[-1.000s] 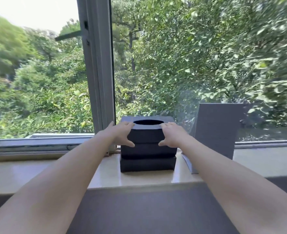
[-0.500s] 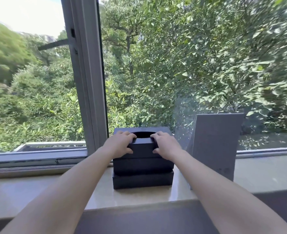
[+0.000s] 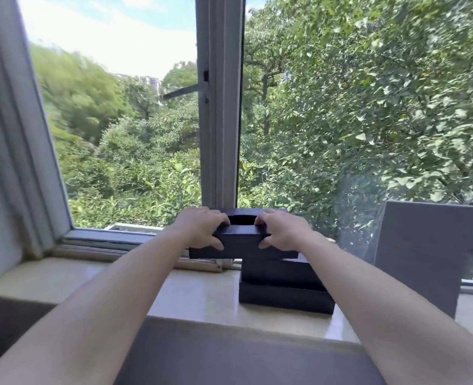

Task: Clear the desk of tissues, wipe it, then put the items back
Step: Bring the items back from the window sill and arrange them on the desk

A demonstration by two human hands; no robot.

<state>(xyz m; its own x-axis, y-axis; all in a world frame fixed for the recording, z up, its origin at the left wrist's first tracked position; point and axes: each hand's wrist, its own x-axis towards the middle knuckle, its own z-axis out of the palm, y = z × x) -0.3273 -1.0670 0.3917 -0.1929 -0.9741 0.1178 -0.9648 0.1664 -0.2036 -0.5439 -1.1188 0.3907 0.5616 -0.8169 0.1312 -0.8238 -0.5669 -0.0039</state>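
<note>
A dark tissue-box top (image 3: 242, 241) with an oval slot is lifted off its stack and held in the air, shifted to the left. My left hand (image 3: 202, 226) grips its left end, fingers over the top edge and thumb on the front. My right hand (image 3: 281, 229) grips its right end the same way. Two lower dark box sections (image 3: 282, 287) remain stacked on the cream stone windowsill (image 3: 196, 295), below and to the right of the lifted piece. No tissue shows in the slot.
A grey upright box (image 3: 421, 254) stands on the sill at the right, close to the stack. The window frame (image 3: 218, 134) and glass rise right behind. A dark desk surface (image 3: 229, 359) lies below the sill's front edge.
The top section has come off the stack and moved up and to the left in both hands. The camera view has swung left and upward.
</note>
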